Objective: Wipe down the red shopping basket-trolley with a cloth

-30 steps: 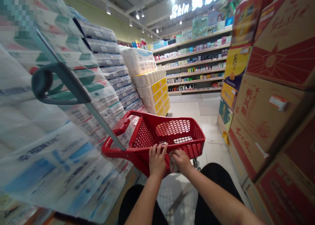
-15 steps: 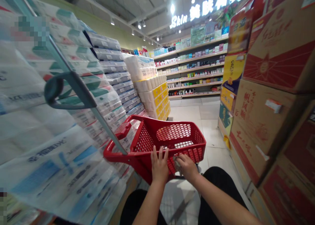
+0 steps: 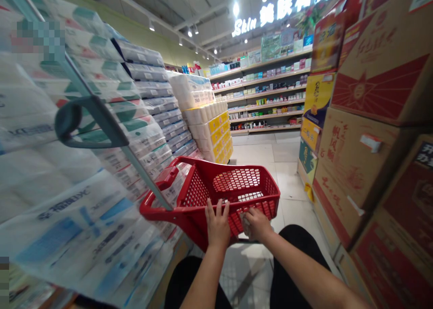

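Note:
A red plastic shopping basket on wheels stands on the tiled aisle floor just in front of my knees. My left hand lies flat on its near wall, fingers stretched up and slightly apart. My right hand is closed on a small pale cloth or wipe pressed against the same wall, low down. The basket's grey pull handle slants up to the left. The inside of the basket shows nothing in it.
Stacked packs of toilet paper fill the left side of the aisle. Piled cardboard boxes wall off the right. Shelves of skin-care goods stand at the far end, beyond a strip of tiled floor.
My right hand has shifted a little along the basket's near wall with the cloth. The view has tilted slightly; the basket and my left hand stay about where they were.

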The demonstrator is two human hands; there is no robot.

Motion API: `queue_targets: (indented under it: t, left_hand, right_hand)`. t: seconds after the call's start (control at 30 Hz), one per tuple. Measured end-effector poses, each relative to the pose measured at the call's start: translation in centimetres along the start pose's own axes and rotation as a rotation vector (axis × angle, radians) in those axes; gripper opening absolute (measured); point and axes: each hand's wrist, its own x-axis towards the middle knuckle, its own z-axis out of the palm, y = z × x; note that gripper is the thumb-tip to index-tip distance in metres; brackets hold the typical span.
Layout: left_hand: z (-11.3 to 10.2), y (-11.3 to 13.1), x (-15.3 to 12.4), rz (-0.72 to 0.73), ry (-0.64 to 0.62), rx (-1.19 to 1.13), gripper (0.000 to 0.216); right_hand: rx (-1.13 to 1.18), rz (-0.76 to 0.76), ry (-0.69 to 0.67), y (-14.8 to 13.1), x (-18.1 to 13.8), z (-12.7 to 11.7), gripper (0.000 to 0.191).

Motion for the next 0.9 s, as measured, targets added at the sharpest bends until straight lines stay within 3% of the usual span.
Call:
queue_targets:
  t: [0.2, 0.37, 0.5, 0.63, 0.8, 0.9]
  left_hand:
    - [-0.2, 0.0, 0.0, -0.003, 0.01, -0.012, 0.057]
    - [-0.2, 0.0, 0.0, -0.007, 0.011, -0.035, 0.055]
    - [-0.2, -0.1, 0.0, -0.002, 0.013, -0.046, 0.055]
    - [-0.2, -0.3, -0.1, 0.004, 0.022, -0.048, 0.055]
    - [-0.2, -0.3, -0.1, 0.0, 0.028, -0.047, 0.053]
    - [-0.3, -0.2, -0.1, -0.006, 0.023, -0.05, 0.052]
  right_hand:
    - [0.005, 0.004, 0.083, 0.3, -0.2, 0.0, 0.027]
    - [-0.023, 0.022, 0.011, 0.3, -0.2, -0.1, 0.017]
    - [-0.017, 0.012, 0.065, 0.4, -0.1, -0.3, 0.028]
    - [-0.028, 0.023, -0.018, 0.8, -0.3, -0.4, 0.026]
    - [-0.03, 0.047, 0.059, 1.3, -0.3, -0.8, 0.029]
    - [-0.049, 0.085, -0.074, 1.6, -0.4, -1.1, 0.041]
